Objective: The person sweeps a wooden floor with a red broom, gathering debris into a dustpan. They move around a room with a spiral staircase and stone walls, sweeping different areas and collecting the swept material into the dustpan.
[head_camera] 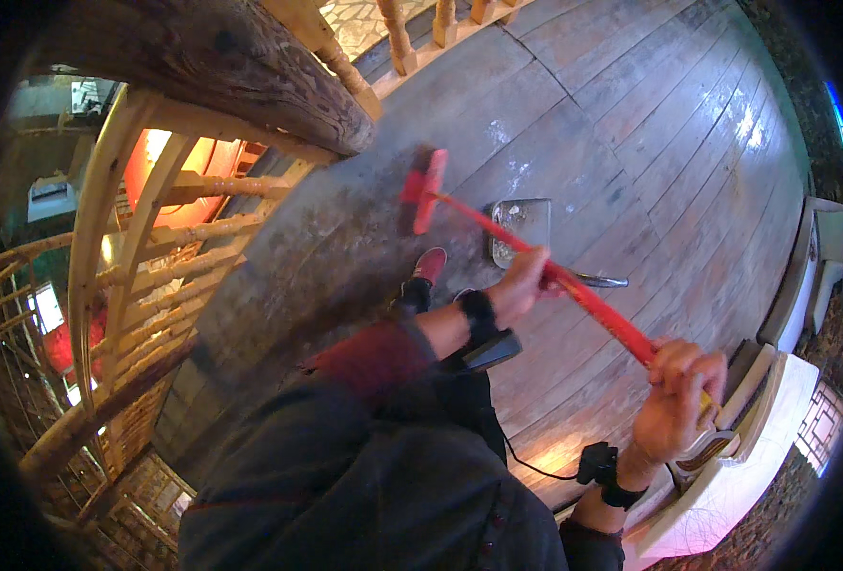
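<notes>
A broom with a red handle point(600, 310) and a red head point(430, 191) slants across the view, its blurred bristles towards the left over the dark floor. My left hand point(525, 282) is closed around the middle of the handle. Near the handle's upper end, my right hand point(685, 385) grips it. Beneath the handle, a dustpan point(541, 221) lies on the floor with small pale debris in it; its shiny handle point(603, 280) points right. Both wrists wear black bands.
A wooden railing with turned balusters point(214, 187) and a thick log post point(285, 86) stand at the left. Light-coloured upholstered seating point(742, 457) lines the right side. My red shoe point(431, 264) is on the plank-patterned floor point(607, 171), near the broom head. A black cable point(535, 467) hangs by my right wrist.
</notes>
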Available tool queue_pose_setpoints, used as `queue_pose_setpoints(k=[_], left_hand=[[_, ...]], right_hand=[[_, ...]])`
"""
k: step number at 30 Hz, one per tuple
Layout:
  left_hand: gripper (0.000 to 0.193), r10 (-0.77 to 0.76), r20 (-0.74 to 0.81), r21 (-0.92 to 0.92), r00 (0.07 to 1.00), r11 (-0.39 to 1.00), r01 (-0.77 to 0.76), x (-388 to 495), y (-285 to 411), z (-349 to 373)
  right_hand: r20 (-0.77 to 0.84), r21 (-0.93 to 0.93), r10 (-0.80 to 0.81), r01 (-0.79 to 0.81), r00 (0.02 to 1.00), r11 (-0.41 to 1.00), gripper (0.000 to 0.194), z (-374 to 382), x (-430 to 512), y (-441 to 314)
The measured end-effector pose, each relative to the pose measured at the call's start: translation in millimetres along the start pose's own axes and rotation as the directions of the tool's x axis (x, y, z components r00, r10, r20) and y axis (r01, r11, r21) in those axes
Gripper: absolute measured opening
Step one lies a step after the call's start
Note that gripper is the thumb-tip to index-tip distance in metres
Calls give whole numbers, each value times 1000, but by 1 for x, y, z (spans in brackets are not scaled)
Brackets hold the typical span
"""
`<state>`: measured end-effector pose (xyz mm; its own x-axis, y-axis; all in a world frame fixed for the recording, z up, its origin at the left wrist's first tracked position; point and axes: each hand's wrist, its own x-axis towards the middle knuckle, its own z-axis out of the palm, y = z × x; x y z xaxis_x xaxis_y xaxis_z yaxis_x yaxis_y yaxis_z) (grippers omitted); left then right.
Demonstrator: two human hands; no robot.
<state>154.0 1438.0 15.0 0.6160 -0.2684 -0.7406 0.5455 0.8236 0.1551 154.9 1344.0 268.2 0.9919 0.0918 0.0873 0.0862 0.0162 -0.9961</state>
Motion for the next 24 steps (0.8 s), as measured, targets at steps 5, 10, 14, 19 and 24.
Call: queue_pose_setpoints(k=[5, 10, 14, 19, 24], left_hand=[[29, -18, 299, -13, 954, 1000, 23, 35, 12, 42], [27, -21, 349, -44, 937, 998, 38, 4, 30, 47], [26, -48, 260, 9, 964, 999, 48, -41, 28, 54], [29, -60, 0, 59, 998, 996, 60, -61, 32, 33], [23, -85, 80, 7, 993, 996, 84, -32, 25, 14]], right_hand=[[17, -257, -119, 120, 993, 959, 12, 9, 2, -14], [446, -270, -182, 326, 876, 906, 14, 31, -26, -32], [311, -221, -222, 297, 924, 929, 29, 28, -37, -66], [-47, 67, -149, 151, 988, 986, 15, 10, -16, -50], [67, 11, -33, 33, 997, 999, 16, 5, -11, -17]])
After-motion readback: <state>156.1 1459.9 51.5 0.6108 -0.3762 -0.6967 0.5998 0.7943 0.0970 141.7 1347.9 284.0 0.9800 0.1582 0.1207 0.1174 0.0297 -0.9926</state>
